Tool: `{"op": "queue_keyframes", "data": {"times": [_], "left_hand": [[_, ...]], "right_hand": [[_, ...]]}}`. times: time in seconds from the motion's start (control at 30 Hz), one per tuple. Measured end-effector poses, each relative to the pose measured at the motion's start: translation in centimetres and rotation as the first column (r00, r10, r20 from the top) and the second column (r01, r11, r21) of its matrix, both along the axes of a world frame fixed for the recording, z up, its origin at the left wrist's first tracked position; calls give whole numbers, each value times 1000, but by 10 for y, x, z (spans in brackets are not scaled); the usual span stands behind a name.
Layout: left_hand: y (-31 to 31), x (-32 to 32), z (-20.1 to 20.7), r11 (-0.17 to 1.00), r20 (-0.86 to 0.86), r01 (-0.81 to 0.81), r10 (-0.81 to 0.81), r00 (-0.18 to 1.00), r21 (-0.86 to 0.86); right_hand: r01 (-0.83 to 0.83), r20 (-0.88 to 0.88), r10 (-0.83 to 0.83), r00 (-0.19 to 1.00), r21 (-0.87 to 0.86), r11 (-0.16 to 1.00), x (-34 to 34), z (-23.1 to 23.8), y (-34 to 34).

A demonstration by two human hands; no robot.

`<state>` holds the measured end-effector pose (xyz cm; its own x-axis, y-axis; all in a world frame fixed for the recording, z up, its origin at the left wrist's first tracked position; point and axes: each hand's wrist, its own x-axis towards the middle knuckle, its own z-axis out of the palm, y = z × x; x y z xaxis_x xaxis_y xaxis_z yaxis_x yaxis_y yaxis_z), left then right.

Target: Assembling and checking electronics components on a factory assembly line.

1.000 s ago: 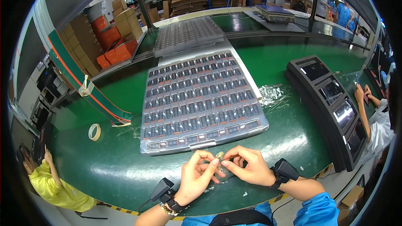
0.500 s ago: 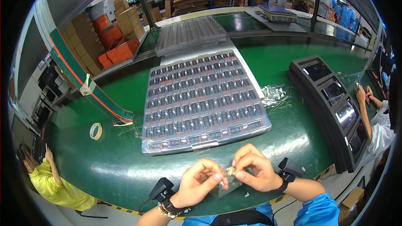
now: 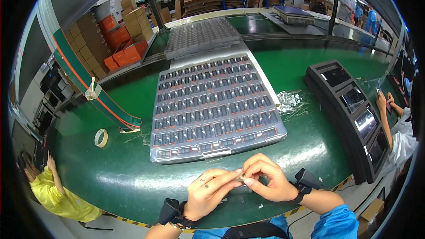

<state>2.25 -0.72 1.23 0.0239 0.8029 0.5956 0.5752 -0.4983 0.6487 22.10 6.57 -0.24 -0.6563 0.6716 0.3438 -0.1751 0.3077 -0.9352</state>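
Close to the table's near edge, my left hand (image 3: 211,194) and my right hand (image 3: 270,180) meet at the fingertips. Both pinch a small pale, yellowish piece with clear plastic film (image 3: 241,178), mostly hidden by the fingers. Just beyond them lies a clear plastic tray (image 3: 203,154), its many pockets filled with small dark parts edged in orange. My hands are apart from the tray.
A roll of tape (image 3: 101,138) lies left on the green table (image 3: 119,168). Clear plastic scraps (image 3: 290,102) are right of the tray. A black rack of screens (image 3: 347,115) stands farther right. Stacked trays (image 3: 201,37) sit behind. Co-workers are at both sides.
My left hand has turned over, its back now upward, and its fingers have come against my right fingertips. The clear film that hung between the hands is now mostly covered.
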Motion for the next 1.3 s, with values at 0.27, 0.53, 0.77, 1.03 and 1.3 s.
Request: {"op": "queue_keyframes", "data": {"times": [0.27,0.53,0.77,1.03,1.3], "left_hand": [[-2,0,-3,991,63,-28,37,997,-130],[0,-1,-18,932,442,189,-35,897,-310],[4,-9,-24,868,584,352,-91,807,-351],[6,-5,-25,873,653,393,-120,748,-290],[3,4,-9,963,355,70,28,935,-260]], "right_hand": [[120,16,-127,992,235,965,-5,-1,-3],[165,-4,-170,985,270,949,-8,-10,-4],[243,-24,-263,965,466,850,-10,0,0],[348,-79,-380,922,602,719,-11,-2,7],[372,24,-450,893,523,766,-8,0,5]]}}
